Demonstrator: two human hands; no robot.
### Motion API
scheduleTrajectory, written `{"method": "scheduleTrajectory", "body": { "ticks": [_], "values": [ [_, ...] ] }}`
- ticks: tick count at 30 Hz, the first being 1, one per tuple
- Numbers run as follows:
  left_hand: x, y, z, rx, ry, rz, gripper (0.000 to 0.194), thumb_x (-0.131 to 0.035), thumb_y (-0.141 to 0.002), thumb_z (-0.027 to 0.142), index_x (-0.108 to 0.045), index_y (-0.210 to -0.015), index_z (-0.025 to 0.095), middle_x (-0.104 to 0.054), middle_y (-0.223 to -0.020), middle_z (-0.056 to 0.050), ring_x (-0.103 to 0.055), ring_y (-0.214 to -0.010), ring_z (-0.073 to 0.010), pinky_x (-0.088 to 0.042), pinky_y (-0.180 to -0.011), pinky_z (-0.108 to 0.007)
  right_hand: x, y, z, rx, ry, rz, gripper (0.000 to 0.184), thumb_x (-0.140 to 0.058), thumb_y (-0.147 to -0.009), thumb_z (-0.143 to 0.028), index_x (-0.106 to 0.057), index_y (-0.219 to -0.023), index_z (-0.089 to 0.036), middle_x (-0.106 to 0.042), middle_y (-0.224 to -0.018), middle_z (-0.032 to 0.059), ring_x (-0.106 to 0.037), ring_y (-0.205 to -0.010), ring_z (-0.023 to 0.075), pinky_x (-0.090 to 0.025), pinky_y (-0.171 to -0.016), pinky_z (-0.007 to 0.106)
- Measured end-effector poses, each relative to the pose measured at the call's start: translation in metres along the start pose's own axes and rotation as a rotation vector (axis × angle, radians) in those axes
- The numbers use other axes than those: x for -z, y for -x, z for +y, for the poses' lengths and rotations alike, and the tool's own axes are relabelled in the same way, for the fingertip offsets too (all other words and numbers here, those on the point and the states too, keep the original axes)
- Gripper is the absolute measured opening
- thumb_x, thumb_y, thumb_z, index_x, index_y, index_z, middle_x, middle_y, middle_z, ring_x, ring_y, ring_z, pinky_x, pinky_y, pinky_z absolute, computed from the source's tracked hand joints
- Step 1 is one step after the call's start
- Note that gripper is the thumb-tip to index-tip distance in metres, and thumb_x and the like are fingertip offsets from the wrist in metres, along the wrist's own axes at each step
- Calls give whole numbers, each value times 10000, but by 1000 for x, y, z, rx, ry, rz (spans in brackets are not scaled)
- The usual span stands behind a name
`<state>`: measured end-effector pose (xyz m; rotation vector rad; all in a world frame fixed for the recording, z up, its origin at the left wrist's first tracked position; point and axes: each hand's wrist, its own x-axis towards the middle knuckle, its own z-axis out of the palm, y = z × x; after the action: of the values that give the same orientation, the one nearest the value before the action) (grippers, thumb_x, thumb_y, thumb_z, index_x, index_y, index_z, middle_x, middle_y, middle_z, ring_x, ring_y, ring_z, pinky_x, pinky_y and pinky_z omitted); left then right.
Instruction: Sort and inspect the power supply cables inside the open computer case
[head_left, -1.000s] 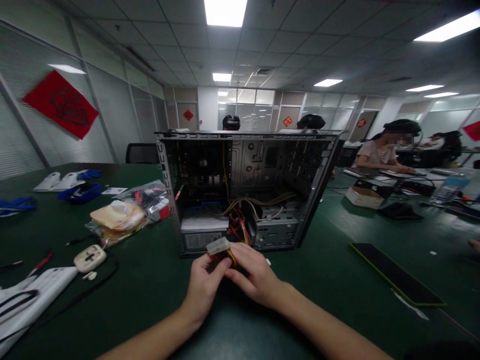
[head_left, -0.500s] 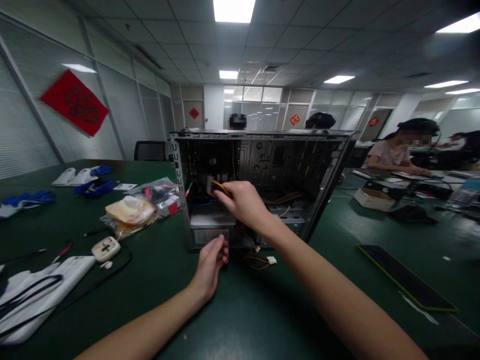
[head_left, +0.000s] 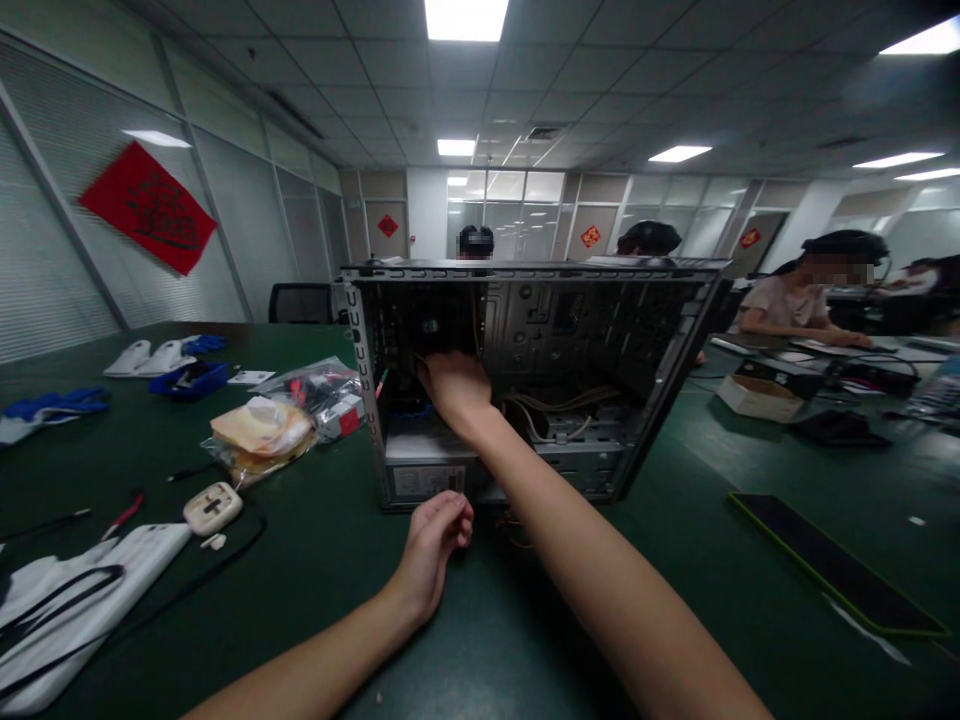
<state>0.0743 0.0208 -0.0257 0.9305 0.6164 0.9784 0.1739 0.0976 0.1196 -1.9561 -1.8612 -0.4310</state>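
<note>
An open computer case (head_left: 536, 268) lies on its side on the table, its inside facing me. My right hand (head_left: 454, 385) reaches in above the silver power supply (head_left: 426, 445), near the dark fan area (head_left: 430, 325). Its fingers are curled and partly hidden; a power cable with yellow wires was between them a moment ago, and only a trace shows now. My left hand (head_left: 439, 530) rests before the case's lower front edge, fingers curled in, with nothing visible in them. Grey cables (head_left: 559, 400) lie inside the case to the right. Loose wires (head_left: 516, 528) hang out beneath my right forearm.
On the left are a plastic bag of parts (head_left: 319, 395), a yellow bagged item (head_left: 262, 430), a blue tray (head_left: 187, 380), gloves (head_left: 56, 405) and a white power strip (head_left: 112, 610). A dark green-edged panel (head_left: 832, 565) lies right. A person (head_left: 795, 300) sits beyond a carton (head_left: 757, 398).
My right hand has gone deeper into the case and slightly left, taking the cable out of clear sight. My left hand has shifted a little right and down.
</note>
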Motion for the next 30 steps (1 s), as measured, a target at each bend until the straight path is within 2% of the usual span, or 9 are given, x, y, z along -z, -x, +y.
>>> {"method": "scheduleTrajectory", "body": {
  "ticks": [7,17,27,30],
  "values": [
    [-1,1,0,-10,-7,-17,222,-729,-728,315,-629,-663,128,-546,-650,-10,-445,-588,-97,-330,-536,-204,2,4,3,-26,1,-3,378,-377,-1026,-359,-681,-1159,-178,-708,-1055,176,-699,-951,280,-535,-789,362],
    [-1,2,-1,3,-19,-22,209,-708,-744,297,-622,-665,124,-542,-648,-9,-443,-581,-94,-329,-532,-202,-3,1,0,-42,-7,14,357,-426,-1010,-351,-703,-1102,-146,-718,-1017,173,-703,-935,261,-538,-783,324],
    [-5,3,0,11,-56,-21,233,-713,-723,326,-627,-639,127,-532,-624,-13,-442,-562,-101,-328,-526,-214,-6,-2,-10,-43,-2,7,321,-425,-1009,-253,-721,-1043,-133,-722,-979,184,-716,-924,269,-555,-758,338],
    [-4,3,-3,-31,-104,-32,246,-710,-717,349,-627,-632,134,-533,-606,-11,-447,-563,-114,-330,-525,-226,-8,-6,-17,-30,-6,-6,310,-417,-1004,-181,-719,-1059,-136,-721,-999,184,-715,-940,250,-550,-776,326]
  ]
}}
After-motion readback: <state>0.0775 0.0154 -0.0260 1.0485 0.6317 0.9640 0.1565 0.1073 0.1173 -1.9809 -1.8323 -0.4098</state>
